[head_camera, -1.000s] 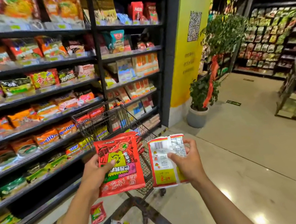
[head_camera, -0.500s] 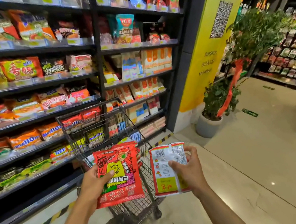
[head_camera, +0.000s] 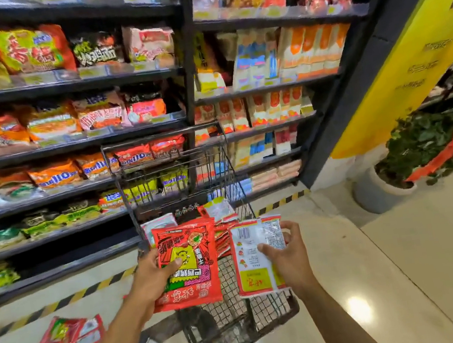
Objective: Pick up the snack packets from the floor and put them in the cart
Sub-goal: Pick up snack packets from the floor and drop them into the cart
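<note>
Head view shows red packet [head_camera: 195, 283], white-backed packet [head_camera: 248, 259].

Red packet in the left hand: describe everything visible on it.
The red packet is a flat, glossy, plastic-looking pouch: red, with a yellow-green cartoon panel and print that reads upside down. The left hand grips its left edge, thumb on the front. It faces the camera over the black wire cart, beside but apart from the white packet in the right hand.

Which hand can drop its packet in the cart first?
Probably the left hand: its red packet hangs centred above the cart; the right hand holds its white packet near the rim.
</note>
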`<state>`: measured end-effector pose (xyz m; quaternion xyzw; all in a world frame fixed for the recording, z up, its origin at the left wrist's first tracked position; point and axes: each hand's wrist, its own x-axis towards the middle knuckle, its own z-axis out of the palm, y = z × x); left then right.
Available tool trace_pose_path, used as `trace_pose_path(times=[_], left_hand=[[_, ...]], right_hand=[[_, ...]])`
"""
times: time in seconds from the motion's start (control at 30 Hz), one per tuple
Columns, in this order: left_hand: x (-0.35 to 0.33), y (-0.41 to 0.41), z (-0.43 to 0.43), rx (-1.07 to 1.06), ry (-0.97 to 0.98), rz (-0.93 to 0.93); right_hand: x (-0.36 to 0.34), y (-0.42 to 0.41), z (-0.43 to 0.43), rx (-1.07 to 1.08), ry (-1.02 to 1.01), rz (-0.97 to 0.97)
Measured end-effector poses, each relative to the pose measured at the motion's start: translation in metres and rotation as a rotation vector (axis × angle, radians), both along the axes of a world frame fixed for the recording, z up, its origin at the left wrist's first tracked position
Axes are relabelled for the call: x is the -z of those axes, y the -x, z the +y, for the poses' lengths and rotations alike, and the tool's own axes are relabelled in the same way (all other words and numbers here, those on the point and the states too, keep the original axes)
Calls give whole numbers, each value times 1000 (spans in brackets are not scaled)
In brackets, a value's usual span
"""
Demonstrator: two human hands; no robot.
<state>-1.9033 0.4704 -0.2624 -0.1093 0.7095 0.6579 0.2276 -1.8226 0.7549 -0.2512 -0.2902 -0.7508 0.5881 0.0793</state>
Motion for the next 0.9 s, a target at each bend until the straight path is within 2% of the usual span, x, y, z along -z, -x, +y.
trace_pose_path(times=[0.2, 0.27, 0.43, 0.67, 0.9], left_hand=[[64, 42, 42, -106, 125, -192], [91, 52, 51, -150, 231, -262], [147, 69, 73, -249, 301, -429], [254, 83, 86, -308, 386, -581], [397, 91, 76, -291, 471, -637]], right_hand=[[87, 80, 49, -165, -12, -143], [114, 102, 58, -205, -20, -202], [190, 142, 69, -346, -79, -318], [299, 165, 71, -369, -48, -474], [401, 185, 65, -355, -195, -585]])
